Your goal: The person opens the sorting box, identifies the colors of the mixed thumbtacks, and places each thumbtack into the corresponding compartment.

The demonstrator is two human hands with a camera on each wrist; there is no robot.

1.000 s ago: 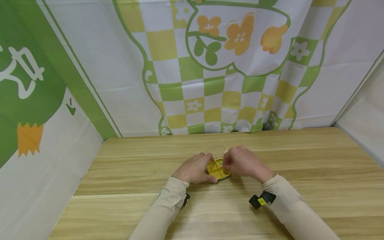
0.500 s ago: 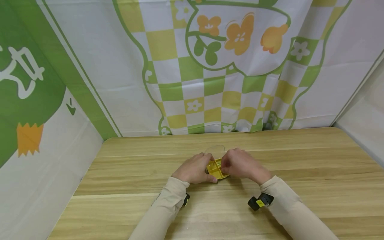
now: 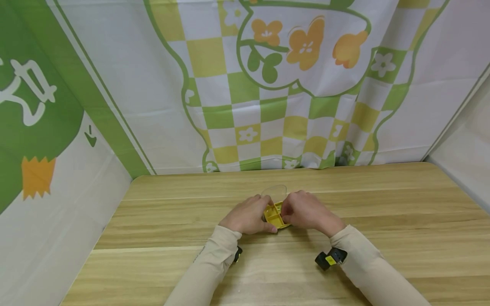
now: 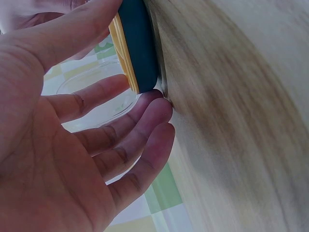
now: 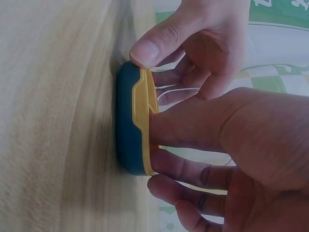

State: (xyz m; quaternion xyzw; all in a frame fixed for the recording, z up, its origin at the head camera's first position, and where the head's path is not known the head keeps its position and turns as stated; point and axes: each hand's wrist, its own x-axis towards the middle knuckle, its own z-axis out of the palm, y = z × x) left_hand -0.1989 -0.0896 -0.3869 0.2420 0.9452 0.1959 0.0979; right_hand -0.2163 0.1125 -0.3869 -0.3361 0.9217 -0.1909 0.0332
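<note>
A small pill box [image 3: 274, 221] with a yellow divided tray and a dark teal base [image 5: 126, 121] sits on the table. Its clear lid [image 3: 274, 191] stands open at the back. My left hand [image 3: 248, 216] steadies the box, thumb on the near edge and index finger on the far edge, as the left wrist view confirms. My right hand [image 3: 308, 211] reaches into the right-side compartments with thumb and index finger. Those fingertips are hidden by the tray wall, so whether they pinch anything cannot be seen. Tiny greenish bits [image 3: 279, 208] show in the back right compartment.
The wooden table [image 3: 160, 238] extends around both hands. A patterned curtain [image 3: 245, 106] hangs along its far edge, and a green and white cloth wall [image 3: 95, 170] stands at the left. Each wrist carries a black camera strap [image 3: 331, 258].
My right hand has shifted slightly left and toward me, its fingertips now deeper over the right-side compartments. The left hand and the box stay where they were.
</note>
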